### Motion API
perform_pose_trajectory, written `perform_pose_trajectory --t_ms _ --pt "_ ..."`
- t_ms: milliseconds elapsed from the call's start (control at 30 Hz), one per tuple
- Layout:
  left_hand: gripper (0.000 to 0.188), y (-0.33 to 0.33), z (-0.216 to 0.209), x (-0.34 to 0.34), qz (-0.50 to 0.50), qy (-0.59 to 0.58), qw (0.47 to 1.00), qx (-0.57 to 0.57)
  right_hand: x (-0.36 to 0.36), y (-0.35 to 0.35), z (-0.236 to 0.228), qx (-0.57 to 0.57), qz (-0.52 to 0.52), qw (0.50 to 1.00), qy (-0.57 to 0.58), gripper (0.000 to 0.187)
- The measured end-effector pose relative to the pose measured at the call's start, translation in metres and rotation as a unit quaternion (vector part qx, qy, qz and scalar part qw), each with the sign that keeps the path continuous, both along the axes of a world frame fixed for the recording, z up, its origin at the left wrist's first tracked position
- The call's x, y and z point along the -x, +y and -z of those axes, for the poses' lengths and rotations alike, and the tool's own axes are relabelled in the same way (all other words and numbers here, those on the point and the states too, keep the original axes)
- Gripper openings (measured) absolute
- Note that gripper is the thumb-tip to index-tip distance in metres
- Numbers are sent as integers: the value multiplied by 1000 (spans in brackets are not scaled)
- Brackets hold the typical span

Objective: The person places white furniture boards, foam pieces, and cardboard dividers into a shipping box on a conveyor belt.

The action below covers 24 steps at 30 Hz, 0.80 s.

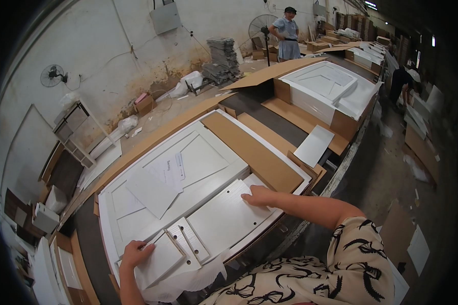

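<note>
"Fingers [248,197]?"

"Half-curled: left hand [136,253] on a short white board [162,256], right hand [259,196] at the end of a long white panel [224,216]; whether gripping, I cannot tell."

"Board and panel are where?"

"Inside the open carton [188,119]."

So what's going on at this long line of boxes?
A person leans over an open box of white boards. Their left hand is on a short board, their right hand at the far end of a longer board. Loose papers lie on the big panel alongside. Farther off, another person stands near a fan.
</note>
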<state>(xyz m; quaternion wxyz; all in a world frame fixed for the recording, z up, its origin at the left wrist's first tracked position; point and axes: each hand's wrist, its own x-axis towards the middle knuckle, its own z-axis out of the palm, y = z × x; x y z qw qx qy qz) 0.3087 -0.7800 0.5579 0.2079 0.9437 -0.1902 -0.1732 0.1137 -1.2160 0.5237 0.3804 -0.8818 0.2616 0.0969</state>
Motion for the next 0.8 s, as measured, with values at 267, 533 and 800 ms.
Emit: perform_pose_trajectory --t_ms 267,533,800 --pt "50 17 6 20 -7 -131 991 -35 0 4 -2 20 3 1000 -8 59" --pt "50 17 14 20 -17 -155 987 -35 -1 -1 1 15 -35 999 30 61" --pt "51 8 6 21 -44 -131 990 -28 -1 -6 6 25 -39 999 25 62"
